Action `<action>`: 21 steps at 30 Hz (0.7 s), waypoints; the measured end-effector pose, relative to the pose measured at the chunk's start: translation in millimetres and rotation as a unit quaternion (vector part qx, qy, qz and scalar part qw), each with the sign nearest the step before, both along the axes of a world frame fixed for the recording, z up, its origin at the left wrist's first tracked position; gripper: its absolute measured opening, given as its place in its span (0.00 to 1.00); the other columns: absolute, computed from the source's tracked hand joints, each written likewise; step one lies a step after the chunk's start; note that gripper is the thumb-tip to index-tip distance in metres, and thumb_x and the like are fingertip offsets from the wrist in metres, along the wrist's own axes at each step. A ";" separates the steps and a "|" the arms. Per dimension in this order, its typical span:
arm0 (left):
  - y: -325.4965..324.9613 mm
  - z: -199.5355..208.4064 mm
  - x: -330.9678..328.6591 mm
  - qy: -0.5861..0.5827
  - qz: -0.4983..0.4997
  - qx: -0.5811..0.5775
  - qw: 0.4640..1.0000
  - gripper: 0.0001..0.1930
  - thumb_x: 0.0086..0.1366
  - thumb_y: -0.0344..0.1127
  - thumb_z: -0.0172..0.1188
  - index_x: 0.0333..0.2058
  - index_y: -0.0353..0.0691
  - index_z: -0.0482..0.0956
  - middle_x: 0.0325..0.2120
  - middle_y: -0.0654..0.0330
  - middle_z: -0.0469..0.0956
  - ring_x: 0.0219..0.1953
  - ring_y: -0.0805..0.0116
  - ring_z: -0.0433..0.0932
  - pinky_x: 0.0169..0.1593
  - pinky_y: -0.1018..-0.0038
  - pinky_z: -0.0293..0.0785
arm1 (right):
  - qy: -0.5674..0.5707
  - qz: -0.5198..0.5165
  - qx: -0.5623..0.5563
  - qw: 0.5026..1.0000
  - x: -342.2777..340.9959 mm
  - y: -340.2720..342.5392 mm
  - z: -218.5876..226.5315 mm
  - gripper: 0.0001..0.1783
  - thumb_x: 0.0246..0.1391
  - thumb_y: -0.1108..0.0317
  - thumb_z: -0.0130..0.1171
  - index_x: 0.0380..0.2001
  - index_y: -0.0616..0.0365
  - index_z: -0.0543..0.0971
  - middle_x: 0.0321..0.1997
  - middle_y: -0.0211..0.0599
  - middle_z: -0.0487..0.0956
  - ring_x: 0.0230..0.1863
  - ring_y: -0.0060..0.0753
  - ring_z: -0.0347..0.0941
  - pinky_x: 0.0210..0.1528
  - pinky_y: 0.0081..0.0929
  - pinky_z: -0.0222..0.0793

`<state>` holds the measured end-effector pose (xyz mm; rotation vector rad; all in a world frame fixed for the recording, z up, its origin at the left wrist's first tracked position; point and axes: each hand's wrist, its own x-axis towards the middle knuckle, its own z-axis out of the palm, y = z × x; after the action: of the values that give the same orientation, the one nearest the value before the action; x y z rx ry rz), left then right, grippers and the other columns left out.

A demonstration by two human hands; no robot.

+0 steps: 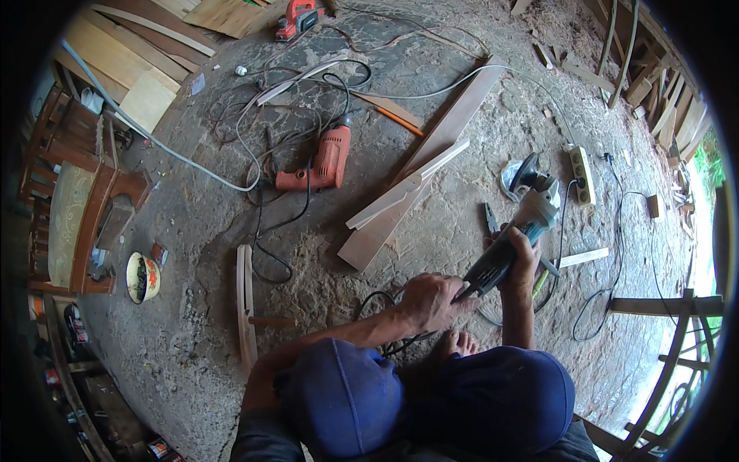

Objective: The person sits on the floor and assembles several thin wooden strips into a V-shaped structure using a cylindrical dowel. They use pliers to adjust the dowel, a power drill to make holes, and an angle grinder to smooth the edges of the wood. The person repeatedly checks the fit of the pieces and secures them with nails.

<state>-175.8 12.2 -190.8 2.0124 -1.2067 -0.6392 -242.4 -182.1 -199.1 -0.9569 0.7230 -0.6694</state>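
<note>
An angle grinder (493, 264) with a teal-grey body and a silver head points away from me to the right. A dark round disc (526, 171) shows at its head. My right hand (522, 260) wraps round the grinder's body. At its rear end, by the cord, my left hand (435, 302) is closed on it. Just beyond my right hand lies a dark tool like pliers (490, 219). Both my knees, in blue cloth, are below, and a bare foot (459, 343) shows between them.
A red power drill (325, 163) lies left of long wooden boards (454, 123). Far off sits a red power planer (296, 21). Cords cross the rough floor to a power strip (583, 175). At left are a bowl (144, 277) and carved wooden furniture (100, 189).
</note>
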 end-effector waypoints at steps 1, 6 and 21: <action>-0.6 0.5 -0.8 0.037 0.014 0.014 0.999 0.29 0.66 0.64 0.61 0.31 0.39 0.83 0.27 0.52 0.84 0.32 0.53 0.85 0.38 0.58 0.79 | 0.026 -0.009 -0.014 1.000 2.4 1.7 1.0 0.24 0.52 0.62 0.66 0.46 0.65 0.71 0.32 0.44 0.79 0.27 0.38 0.79 0.33 0.35 0.82; -1.2 -2.6 -1.7 0.189 0.101 0.085 0.973 0.29 0.61 0.63 0.67 0.26 0.37 0.83 0.24 0.54 0.84 0.30 0.52 0.85 0.37 0.60 0.78 | 0.105 -0.020 -0.071 0.992 10.7 9.0 4.9 0.27 0.48 0.64 0.67 0.48 0.62 0.69 0.31 0.43 0.77 0.25 0.36 0.77 0.29 0.34 0.78; 3.6 -13.5 -11.8 0.040 0.059 0.012 0.997 0.23 0.66 0.55 0.63 0.26 0.38 0.83 0.22 0.49 0.82 0.28 0.46 0.84 0.34 0.56 0.78 | 0.172 0.011 -0.090 0.981 14.9 12.1 -8.7 0.33 0.42 0.66 0.70 0.53 0.59 0.71 0.38 0.37 0.77 0.35 0.32 0.75 0.38 0.35 0.74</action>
<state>-187.7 15.9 -204.3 2.0399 -1.0296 -0.6725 -227.5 -170.0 -207.9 -1.2641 0.9666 -0.5619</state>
